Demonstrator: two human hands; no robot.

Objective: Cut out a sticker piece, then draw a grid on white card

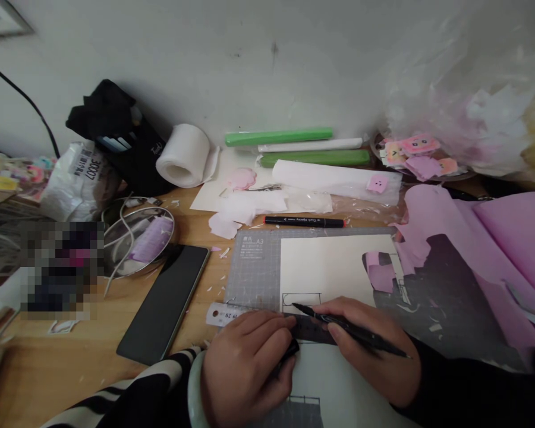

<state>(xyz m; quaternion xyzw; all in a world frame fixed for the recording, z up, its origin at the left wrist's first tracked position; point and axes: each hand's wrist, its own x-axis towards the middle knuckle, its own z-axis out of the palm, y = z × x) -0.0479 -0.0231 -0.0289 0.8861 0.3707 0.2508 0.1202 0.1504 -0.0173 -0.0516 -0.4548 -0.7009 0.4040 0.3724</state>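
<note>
My right hand (370, 345) is closed around a black pen (361, 334), its tip on a cream sheet of paper (330, 261) beside a small drawn rectangle with a curved line inside. Under my left hand (249, 362) lies a metal ruler (223, 314), which the fingertips press against the sheet. A small black cap-like piece (289, 351) sits between that hand's thumb and fingers, partly hidden. The sheet has cut-out openings and rests on a grey A3 cutting mat (254, 273). Pink paper scraps (378, 273) show at the sheet's right side.
A phone (164, 303) lies left of the mat, near a metal bowl (172, 238) with a cable. Behind are a marker (303, 222), a white paper roll (185, 156) and wrapped green rolls (279, 137). Pink sheets (517, 238) and scissors (528, 306) are at right.
</note>
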